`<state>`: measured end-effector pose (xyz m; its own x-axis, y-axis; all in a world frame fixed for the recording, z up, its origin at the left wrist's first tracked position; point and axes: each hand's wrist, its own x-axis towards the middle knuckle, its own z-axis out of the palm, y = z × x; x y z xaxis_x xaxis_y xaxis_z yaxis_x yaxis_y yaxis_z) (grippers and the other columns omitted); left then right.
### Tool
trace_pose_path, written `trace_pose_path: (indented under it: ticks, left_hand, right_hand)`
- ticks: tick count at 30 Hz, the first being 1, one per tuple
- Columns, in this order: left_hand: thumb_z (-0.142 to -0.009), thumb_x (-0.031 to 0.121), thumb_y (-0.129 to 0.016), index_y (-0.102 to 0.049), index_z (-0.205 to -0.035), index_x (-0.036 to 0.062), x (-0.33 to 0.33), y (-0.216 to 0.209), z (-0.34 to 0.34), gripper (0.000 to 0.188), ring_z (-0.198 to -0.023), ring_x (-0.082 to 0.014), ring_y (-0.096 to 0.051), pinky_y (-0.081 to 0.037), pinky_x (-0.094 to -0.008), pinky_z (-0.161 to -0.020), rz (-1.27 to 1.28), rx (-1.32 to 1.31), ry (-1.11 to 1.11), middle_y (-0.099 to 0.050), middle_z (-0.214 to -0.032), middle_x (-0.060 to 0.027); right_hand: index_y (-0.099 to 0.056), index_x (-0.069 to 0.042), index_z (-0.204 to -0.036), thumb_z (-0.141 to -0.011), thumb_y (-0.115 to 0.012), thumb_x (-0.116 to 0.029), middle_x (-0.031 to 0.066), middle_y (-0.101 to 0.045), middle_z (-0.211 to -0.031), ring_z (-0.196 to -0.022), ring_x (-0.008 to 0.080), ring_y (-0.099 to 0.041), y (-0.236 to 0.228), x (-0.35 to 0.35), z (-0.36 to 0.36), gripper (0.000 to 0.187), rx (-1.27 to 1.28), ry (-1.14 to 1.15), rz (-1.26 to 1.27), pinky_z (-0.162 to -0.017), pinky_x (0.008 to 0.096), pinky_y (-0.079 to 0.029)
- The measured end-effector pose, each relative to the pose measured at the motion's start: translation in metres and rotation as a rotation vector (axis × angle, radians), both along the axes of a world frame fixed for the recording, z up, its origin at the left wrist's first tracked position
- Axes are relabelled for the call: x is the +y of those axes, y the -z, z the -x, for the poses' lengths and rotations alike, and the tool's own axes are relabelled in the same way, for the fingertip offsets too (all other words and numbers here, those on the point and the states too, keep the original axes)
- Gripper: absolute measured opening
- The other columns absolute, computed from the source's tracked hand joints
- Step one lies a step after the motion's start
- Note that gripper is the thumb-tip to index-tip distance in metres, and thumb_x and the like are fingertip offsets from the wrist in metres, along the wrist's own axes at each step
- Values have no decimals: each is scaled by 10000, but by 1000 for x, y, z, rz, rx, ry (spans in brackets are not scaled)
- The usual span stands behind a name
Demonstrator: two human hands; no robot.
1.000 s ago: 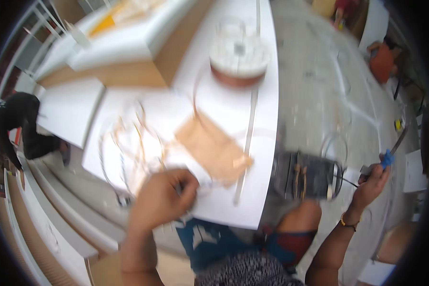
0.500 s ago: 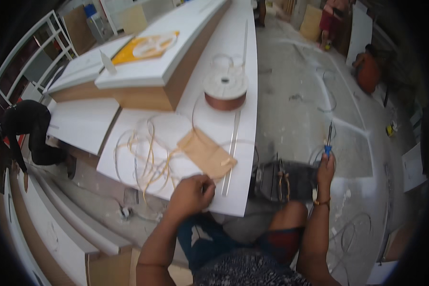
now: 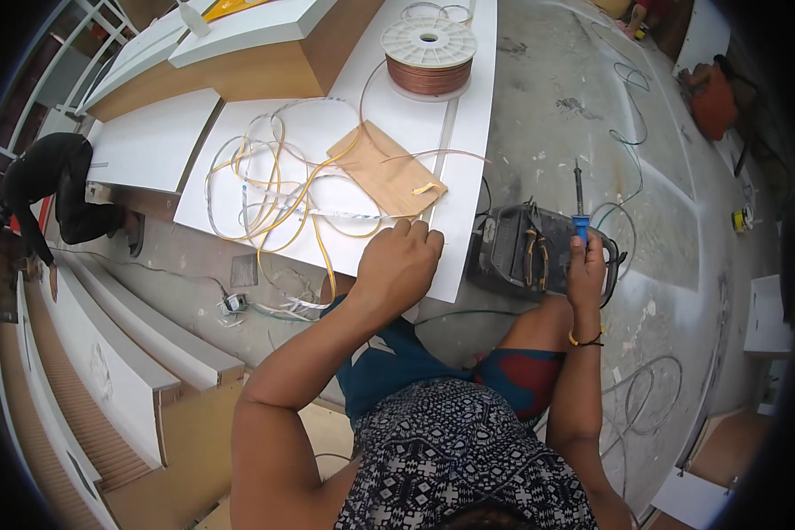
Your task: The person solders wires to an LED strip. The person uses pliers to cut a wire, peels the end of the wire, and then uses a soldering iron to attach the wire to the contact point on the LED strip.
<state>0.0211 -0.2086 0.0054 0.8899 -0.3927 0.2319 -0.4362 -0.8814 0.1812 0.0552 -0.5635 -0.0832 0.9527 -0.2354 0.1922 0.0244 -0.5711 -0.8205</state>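
Observation:
My right hand [image 3: 586, 272] grips the blue handle of a soldering iron [image 3: 579, 201], its metal tip pointing up, above the floor to the right. My left hand [image 3: 401, 263] is closed over the near edge of a white panel [image 3: 283, 234], knuckles up; its fingertips and whatever they hold are hidden. Yellow-and-white wire [image 3: 305, 190] lies in loose loops on the panel, one strand running close to my left fingers. Just beyond that hand is a thin brown board [image 3: 389, 172] with a short yellow wire piece on it. A spool of copper-coloured wire [image 3: 428, 71] stands farther back.
A black toolbox-like case [image 3: 508, 252] with pliers [image 3: 534, 256] on top stands beside the panel. Large white box panels [image 3: 265, 53] rise at the back left. A person in black [image 3: 49, 190] bends at the left. Cables [image 3: 636, 132] trail over the floor.
The view has tipped downward. My left hand has moved right along the panel's near edge, toward the brown board's corner. My right hand still holds the soldering iron upright.

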Motion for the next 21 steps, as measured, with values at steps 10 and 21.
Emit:
trace_pose_path:
  ticks: [10,21]
  left_hand:
    - [-823,83,-733,-659,-873,67,3,16,16,90,-863,-303,-626,-540,-420,-757,102,-152,-45,-623,-874,-112]
    - [-920,111,-761,-725,-935,29,59,-12,-16,91,-705,-141,-666,-534,-294,-641,656,65,-328,-694,-794,-51]
  right_hand:
    - [-619,-27,-1302,-1083,-598,-419,126,-700,-941,-852,191,-658,-24,59,11,449,0,-191,-72,-802,348,-527]
    - [-631,-12,-1268,-1069,-639,-369,130,-695,-931,-814,222,-662,-82,100,18,409,0,-422,-96,-747,349,-523]
